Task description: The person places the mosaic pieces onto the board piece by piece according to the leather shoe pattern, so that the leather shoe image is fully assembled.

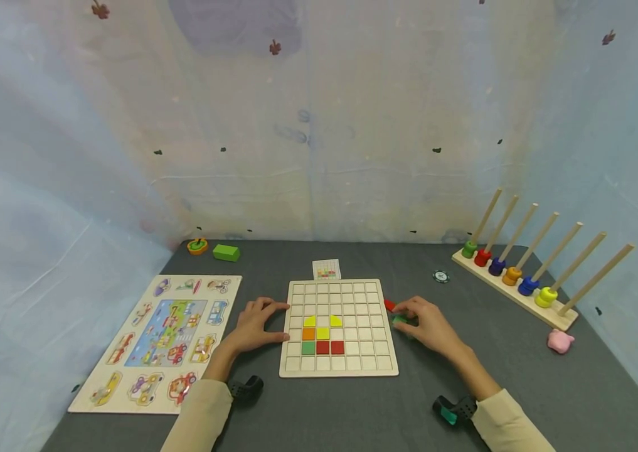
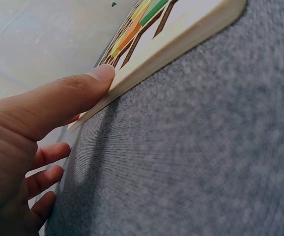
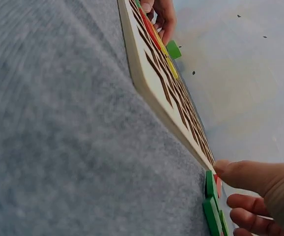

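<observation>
A wooden grid board [image 1: 366, 333] lies in the middle of the table, with yellow tiles [image 1: 322, 333], an orange tile [image 1: 309, 334], a green tile [image 1: 308, 348] and red tiles [image 1: 337, 347] in its cells. My left hand [image 1: 252, 325] touches the board's left edge with thumb and forefinger spread. In the left wrist view that thumb [image 2: 78, 93] rests on the rim. Beyond the right edge, my right hand [image 1: 428, 323] is over loose green pieces [image 3: 212, 214] and a red piece [image 1: 389, 305]. Its thumb [image 3: 245, 172] is close to them, fingers loosely bent, with no grip visible.
A small pattern card [image 1: 327, 270] lies behind the board. To the left are a picture puzzle [image 1: 228, 285], a green block [image 1: 226, 253] and an orange-green toy [image 1: 197, 246]. At right stand a peg rack [image 1: 513, 292], a pink pig [image 1: 560, 341] and a round chip [image 1: 440, 276].
</observation>
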`<action>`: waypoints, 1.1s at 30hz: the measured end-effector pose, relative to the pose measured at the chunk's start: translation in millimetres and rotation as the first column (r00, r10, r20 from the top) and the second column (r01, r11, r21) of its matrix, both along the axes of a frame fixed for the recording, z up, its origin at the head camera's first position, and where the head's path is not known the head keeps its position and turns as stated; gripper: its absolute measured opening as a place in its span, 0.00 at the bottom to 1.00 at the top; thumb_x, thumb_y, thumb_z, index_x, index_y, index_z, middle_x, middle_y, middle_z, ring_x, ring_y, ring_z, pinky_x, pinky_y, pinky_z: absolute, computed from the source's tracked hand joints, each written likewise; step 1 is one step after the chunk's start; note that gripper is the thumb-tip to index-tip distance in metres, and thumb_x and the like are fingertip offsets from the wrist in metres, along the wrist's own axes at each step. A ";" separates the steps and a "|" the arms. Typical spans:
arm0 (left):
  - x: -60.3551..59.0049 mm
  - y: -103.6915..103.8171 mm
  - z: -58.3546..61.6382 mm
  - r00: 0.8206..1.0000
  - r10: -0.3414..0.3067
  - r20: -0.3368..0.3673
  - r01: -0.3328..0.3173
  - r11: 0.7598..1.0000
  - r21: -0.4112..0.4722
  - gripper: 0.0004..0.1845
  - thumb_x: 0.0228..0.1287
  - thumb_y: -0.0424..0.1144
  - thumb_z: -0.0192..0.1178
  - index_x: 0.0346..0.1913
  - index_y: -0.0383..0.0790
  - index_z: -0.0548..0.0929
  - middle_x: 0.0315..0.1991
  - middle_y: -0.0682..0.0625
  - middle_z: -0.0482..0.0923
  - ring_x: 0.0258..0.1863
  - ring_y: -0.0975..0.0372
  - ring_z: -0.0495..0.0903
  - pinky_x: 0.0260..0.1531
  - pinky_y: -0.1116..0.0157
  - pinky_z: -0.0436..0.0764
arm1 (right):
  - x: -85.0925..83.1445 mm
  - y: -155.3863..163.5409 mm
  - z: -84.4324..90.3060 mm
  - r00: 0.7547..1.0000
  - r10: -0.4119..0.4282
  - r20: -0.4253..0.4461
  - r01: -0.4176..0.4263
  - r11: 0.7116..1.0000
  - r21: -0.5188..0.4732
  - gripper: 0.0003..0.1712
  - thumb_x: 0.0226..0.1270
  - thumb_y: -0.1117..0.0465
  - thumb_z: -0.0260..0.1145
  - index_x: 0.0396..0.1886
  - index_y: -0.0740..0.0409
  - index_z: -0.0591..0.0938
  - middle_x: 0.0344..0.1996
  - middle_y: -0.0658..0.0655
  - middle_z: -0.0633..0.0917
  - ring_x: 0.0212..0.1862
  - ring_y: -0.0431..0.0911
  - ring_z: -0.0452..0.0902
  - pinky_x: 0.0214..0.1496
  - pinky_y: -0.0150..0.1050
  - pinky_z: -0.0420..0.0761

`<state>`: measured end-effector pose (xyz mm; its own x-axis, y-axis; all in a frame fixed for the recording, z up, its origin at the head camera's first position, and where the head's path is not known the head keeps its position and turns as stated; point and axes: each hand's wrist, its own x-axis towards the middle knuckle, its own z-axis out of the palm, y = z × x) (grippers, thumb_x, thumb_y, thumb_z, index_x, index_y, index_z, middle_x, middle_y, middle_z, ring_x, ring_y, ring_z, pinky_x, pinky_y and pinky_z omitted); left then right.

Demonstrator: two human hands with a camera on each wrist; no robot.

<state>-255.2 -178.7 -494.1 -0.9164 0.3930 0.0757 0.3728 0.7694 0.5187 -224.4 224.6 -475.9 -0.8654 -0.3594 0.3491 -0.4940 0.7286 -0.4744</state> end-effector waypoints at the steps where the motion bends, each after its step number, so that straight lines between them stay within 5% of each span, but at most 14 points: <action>1: -0.4 -0.1 -0.5 1.000 0.001 0.001 -0.001 1.000 -0.003 0.36 0.48 0.59 0.68 0.62 0.54 0.73 0.59 0.44 0.63 0.55 0.49 0.59 0.53 0.43 0.59 | 0.3 0.6 0.2 1.000 -0.007 0.010 0.007 1.000 0.009 0.17 0.52 0.60 0.73 0.42 0.57 0.83 0.30 0.52 0.77 0.30 0.45 0.69 0.33 0.37 0.69; 11: 1.8 1.0 0.9 1.000 -0.002 0.004 0.002 1.000 -0.002 0.36 0.48 0.59 0.68 0.62 0.53 0.73 0.58 0.44 0.63 0.54 0.49 0.60 0.52 0.42 0.59 | -1.6 1.3 -2.2 0.998 -0.031 0.048 0.028 0.997 0.070 0.16 0.52 0.59 0.73 0.42 0.57 0.83 0.30 0.50 0.79 0.32 0.42 0.72 0.34 0.37 0.71; 16: 0.8 0.3 0.2 1.000 -0.006 -0.003 0.006 1.000 -0.003 0.36 0.48 0.59 0.68 0.62 0.52 0.73 0.58 0.43 0.63 0.54 0.49 0.60 0.52 0.42 0.59 | 0.5 -12.4 0.2 0.996 0.088 -0.010 -0.088 0.996 -0.015 0.17 0.52 0.60 0.73 0.43 0.58 0.83 0.32 0.51 0.80 0.32 0.43 0.74 0.35 0.37 0.73; 24: 0.7 0.1 2.9 1.000 -0.002 0.007 0.002 1.000 -0.014 0.36 0.48 0.59 0.67 0.63 0.55 0.72 0.59 0.43 0.62 0.55 0.48 0.59 0.53 0.42 0.58 | 9.2 -51.3 -4.9 0.915 0.391 -0.095 -0.399 0.913 -0.085 0.16 0.51 0.61 0.73 0.41 0.58 0.82 0.36 0.52 0.83 0.33 0.42 0.75 0.35 0.33 0.74; 33: 1.0 0.0 2.1 1.000 -0.005 0.003 0.005 1.000 -0.012 0.36 0.48 0.60 0.67 0.63 0.54 0.72 0.59 0.43 0.62 0.55 0.48 0.59 0.53 0.42 0.58 | 11.7 -67.1 -11.3 0.887 0.443 -0.128 -0.450 0.892 -0.031 0.09 0.51 0.59 0.73 0.34 0.54 0.86 0.34 0.49 0.82 0.38 0.39 0.75 0.41 0.31 0.74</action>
<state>-254.3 -178.6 -492.1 -0.9145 0.3987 0.0685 0.3756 0.7738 0.5100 -212.7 157.5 -487.2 -0.5708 -0.6744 0.4685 -0.8142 0.3907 -0.4296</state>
